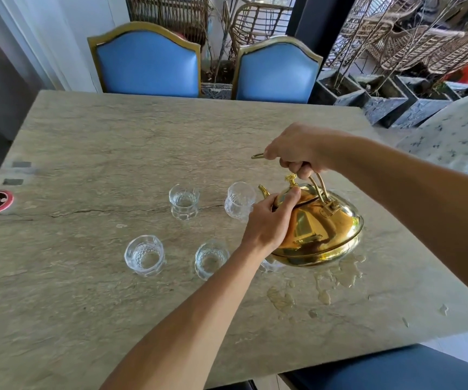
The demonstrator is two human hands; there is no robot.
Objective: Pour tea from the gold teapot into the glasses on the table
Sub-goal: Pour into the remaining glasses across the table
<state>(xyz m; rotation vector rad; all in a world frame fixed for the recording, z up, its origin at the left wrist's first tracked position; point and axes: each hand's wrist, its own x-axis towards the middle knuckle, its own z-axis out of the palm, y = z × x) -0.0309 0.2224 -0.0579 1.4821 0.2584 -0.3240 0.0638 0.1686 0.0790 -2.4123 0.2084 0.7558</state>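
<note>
- Four clear cut-glass tumblers stand on the grey stone table point(86, 305) left of the round, polished gold teapot point(320, 229): one point(239, 201) right at its spout, one point(184, 202) further left, and two point(144, 254) point(211, 258) towards its near-left side. A fifth glass seems half hidden under the teapot's near edge, but I cannot tell for sure.
- The teapot is lifted and tilted, with its short curved spout point(263, 190) just beside the rim of the closest tumbler.
- The right hand point(297, 153) is wrapped tightly round the arched gold handle point(321, 187) above the teapot. The left hand point(269, 220) cups the teapot's left side, with the thumb pressed on the domed lid point(305, 197).
- With the spout so near the rim, a little more tilt may run tea down the outside of the tumbler or tip this light glass.
- If the thumb slides off the smooth lid, the lid may open and tea may come out from the top.
- If the metal is hot, the left palm may pull away suddenly.
- Pale puddles point(345, 273) lie on the table under the teapot's right side, so more spilling seems likely.
- The left forearm passes just over the near tumblers and may knock one if it drops.
</note>
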